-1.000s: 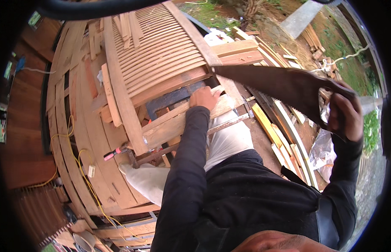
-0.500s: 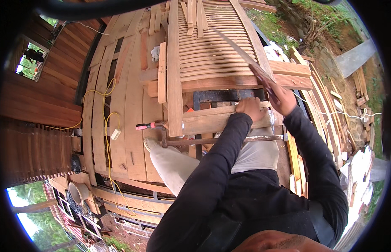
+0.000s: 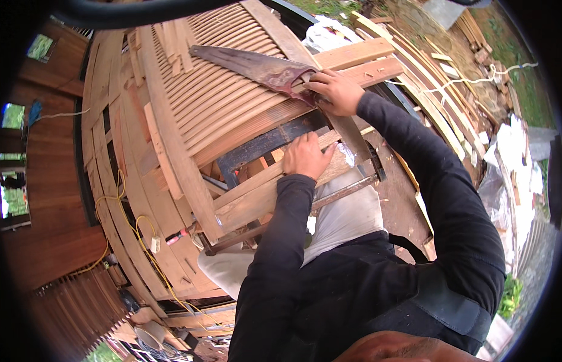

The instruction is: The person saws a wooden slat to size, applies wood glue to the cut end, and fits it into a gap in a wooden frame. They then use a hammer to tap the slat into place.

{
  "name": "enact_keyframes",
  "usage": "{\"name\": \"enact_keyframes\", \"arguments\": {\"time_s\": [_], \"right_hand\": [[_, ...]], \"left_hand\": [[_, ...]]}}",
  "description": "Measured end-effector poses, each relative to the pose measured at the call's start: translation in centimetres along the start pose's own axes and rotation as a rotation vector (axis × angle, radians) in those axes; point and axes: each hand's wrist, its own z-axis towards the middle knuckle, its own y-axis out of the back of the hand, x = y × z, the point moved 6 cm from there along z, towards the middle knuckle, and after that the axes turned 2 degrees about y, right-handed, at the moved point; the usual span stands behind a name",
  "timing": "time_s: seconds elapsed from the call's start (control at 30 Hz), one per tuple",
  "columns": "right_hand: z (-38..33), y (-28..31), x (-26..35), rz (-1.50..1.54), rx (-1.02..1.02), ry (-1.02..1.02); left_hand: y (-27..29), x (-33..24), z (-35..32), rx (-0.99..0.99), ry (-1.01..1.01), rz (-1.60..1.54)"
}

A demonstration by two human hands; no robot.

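The right hand (image 3: 336, 92) has its fingers closed about the handle of a hand saw (image 3: 251, 66) at the right edge of a slatted wooden frame (image 3: 172, 139). The blade extends over the slats, its tip near the loose strips (image 3: 172, 48) toward the far left corner. The left hand (image 3: 307, 155), fingers curled close together, rests on the crosspiece (image 3: 251, 204) at the near edge. A metal clamp bar (image 3: 346, 188) runs just beside that edge.
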Motion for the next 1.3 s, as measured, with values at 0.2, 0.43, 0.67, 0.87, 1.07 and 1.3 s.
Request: {"name": "enact_keyframes", "arguments": {"time_s": [0.2,0.43,0.67,0.87,1.07,1.3], "right_hand": [[-11.4,1.8,4.1,0.065,-0.002,-0.031],[-10.3,-1.5,4.8,-0.064,-0.263,0.114],[-9.4,-1.5,4.1,-0.064,-0.248,0.213],[-9.4,-2.1,4.4,-0.023,-0.234,0.256],[-9.0,-1.6,4.4,-0.145,-0.205,0.351],[-8.2,-2.6,2.6,-0.107,-0.147,0.414]], "left_hand": [[-0.6,-1.8,0.8,0.058,-0.122,0.025],[-0.1,0.2,1.3,0.139,0.103,0.209],[0.9,-1.1,1.9,0.167,0.134,0.177],[1.1,-0.5,1.5,0.159,0.144,0.145],[0.9,-0.8,1.6,0.146,0.136,0.164],[0.9,-0.7,2.0,0.167,0.131,0.142]]}}
